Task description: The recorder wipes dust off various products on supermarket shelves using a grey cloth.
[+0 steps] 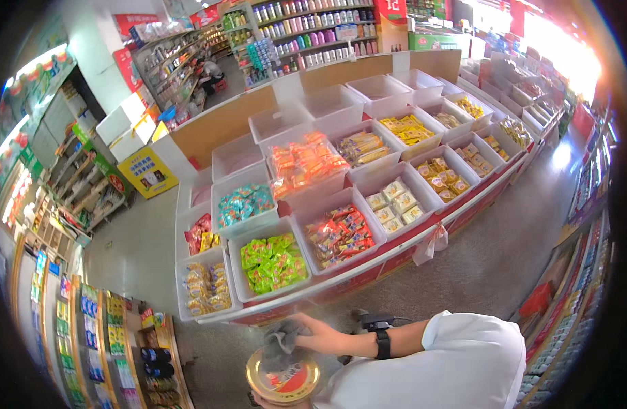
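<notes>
At the bottom of the head view, my right hand [316, 335] grips a crumpled grey cloth [283, 338]. The cloth is against the top of a round container [307, 377] with a gold-rimmed lid, marked with red and printed writing. My left hand [288, 405] shows only in part at the lower edge, around the container's underside. The right forearm wears a black wristband [383, 343] and comes out of a white sleeve. Beyond the hands stands a display table with plastic bins, among them one of green packets [274, 263] and one of clear-wrapped snacks [207, 289].
Bins of red-wrapped snacks [339, 235], teal packets [245, 204] and orange packets [306, 161] fill the table. A plastic bag [430, 245] hangs from its front edge. Shelves [106, 342] stand at lower left, more shelving [574, 307] at right. A person [211, 74] sits in a far aisle.
</notes>
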A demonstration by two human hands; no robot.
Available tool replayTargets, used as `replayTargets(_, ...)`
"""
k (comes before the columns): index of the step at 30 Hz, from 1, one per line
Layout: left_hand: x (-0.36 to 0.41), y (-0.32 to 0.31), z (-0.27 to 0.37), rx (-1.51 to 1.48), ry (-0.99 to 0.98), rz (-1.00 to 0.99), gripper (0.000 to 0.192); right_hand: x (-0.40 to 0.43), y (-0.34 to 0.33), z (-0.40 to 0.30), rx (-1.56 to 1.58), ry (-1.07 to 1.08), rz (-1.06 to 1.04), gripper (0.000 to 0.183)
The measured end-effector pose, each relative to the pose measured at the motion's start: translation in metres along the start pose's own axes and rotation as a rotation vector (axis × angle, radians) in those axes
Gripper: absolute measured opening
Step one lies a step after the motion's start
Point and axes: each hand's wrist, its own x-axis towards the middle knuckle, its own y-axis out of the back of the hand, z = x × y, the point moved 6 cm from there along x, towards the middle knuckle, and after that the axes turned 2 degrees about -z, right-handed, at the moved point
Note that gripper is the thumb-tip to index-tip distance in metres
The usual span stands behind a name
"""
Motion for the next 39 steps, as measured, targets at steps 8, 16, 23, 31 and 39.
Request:
replayTargets(8, 0.025, 0.029, 0.03, -0.048, -0.02, 0.037, 0.068, 0.011, -0.116, 0.052, 0.834, -0.632, -0.308, 0.073)
replayTargets(16, 0.061, 0.039, 0.066, -0.035, -0.068, -0.001, 0.068, 0.05, -0.154, 0.057, 0.885, -0.695, -0.284, 0.084)
replayTargets(23, 0.082, 0.024, 0.13, 0.187, -0.433, -0.068, 0.068, 0.133, -0.161, 0.046, 0.688, -0.507, -0.268, 0.066)
replayTargets(31, 0.088, 0.087, 0.132, -0.416, -0.178, 0.424, 0.068, 0.201, -0.239, 0.067, 0.762, -0.54, -0.358, 0.051)
replayTargets(39, 0.071, 0.185, 0.144, -0.284, -0.144, 0.599, 0.06, 0.205, -0.35, 0.094, 0.432, -0.643, -0.693, 0.054)
